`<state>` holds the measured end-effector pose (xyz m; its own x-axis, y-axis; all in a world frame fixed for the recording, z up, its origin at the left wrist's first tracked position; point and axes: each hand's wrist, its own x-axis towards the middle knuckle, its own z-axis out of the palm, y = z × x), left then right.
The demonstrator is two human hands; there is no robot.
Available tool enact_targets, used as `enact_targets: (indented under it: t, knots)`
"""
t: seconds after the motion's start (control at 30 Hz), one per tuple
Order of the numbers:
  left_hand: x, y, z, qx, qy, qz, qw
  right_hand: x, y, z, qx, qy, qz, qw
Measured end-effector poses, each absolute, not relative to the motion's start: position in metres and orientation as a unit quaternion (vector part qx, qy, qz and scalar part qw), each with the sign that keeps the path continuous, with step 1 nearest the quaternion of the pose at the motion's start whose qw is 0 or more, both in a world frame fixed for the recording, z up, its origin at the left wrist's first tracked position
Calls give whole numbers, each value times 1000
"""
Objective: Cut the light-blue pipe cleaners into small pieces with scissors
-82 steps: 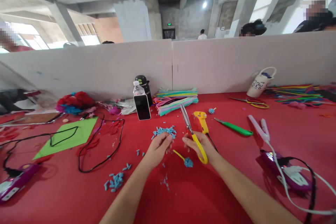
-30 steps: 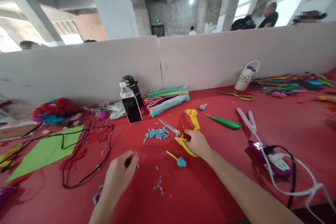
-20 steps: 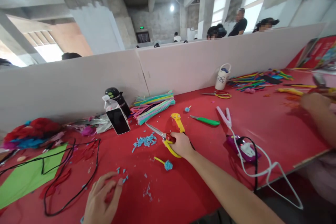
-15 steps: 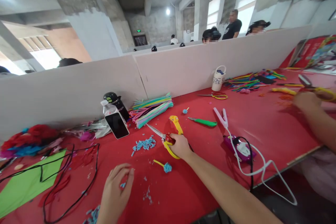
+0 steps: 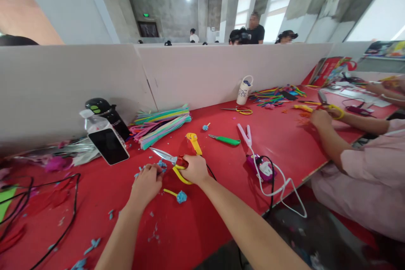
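Note:
My right hand [image 5: 194, 169] is closed round the red and yellow handles of a pair of scissors [image 5: 166, 155], whose blades point left. My left hand [image 5: 146, 183] lies on a small heap of short blue fuzzy cut pieces [image 5: 162, 165], fingers curled down on them; its fingertips are partly hidden. Just right of it lies a blue fuzzy ball on a yellow stem [image 5: 181, 196]. A yellow-handled tool [image 5: 193, 142] sits beyond my right hand, and a green-handled knife [image 5: 225, 139] lies to its right. A second small blue ball [image 5: 205, 127] rests farther back.
A phone [image 5: 109, 145] leans by a black bottle [image 5: 109, 116] at left. Pipe cleaner bundles [image 5: 166, 124] lie by the white partition [image 5: 196, 71]. A purple-and-white power strip [image 5: 262, 168] and a pink-white hair straightener [image 5: 246, 135] lie at right. A co-worker's hands [image 5: 322, 117] hold scissors.
My left hand has moved forward from the bare table onto the blue pieces. My right hand keeps hold of the scissors. The view has turned to the right.

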<state>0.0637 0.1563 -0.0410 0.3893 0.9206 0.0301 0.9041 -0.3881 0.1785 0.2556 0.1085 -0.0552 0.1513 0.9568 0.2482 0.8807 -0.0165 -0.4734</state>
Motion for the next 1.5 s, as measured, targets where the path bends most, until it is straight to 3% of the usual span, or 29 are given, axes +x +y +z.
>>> enact_targets:
  t: [0.17, 0.3, 0.73, 1.07, 1.5]
  knots:
    - [57, 165, -53, 844, 530, 66, 55, 256, 110, -51, -714, -654, 59, 244]
    - [53, 170, -55, 840, 524, 140, 34, 254, 111, -48, -722, -650, 50, 231]
    - [70, 130, -21, 790, 498, 311, 177, 252, 110, -55, -752, -614, 20, 239]
    - [61, 138, -35, 777, 450, 402, 178, 252, 106, -57, -743, -635, 27, 210]
    - [58, 144, -38, 695, 441, 474, 312, 254, 90, -56, -688, -658, 108, 287]
